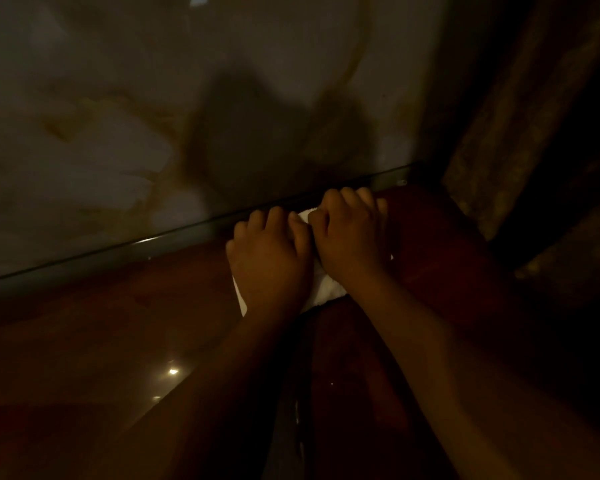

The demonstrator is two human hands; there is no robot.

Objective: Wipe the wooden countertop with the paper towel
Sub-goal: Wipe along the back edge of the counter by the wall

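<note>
Head view, dim light. A white paper towel [327,288] lies bunched on the glossy reddish-brown wooden tabletop [111,327], close to its rear edge, where a dark metal trim strip [118,251] runs along the foot of a pale, brown-veined marbled wall panel [94,126].

Both hands rest on top of the towel, side by side and touching. The left hand [270,261] covers its left part, and a corner of the towel shows just below and to the left of that wrist. The right hand [350,235] covers its right part, slightly nearer the trim strip. The fingers of each hand are curled over the towel's far edge, clamping it against the tabletop. A strip of towel shows between the two hands, and a larger fold shows between the wrists.

The hands cast a dark shadow [257,133] on the wall panel. A small bright light reflection [173,371] sits on the tabletop, well to the left of the forearms. A brown mottled surface [520,109] stands at the right; what it is made of cannot be told.
</note>
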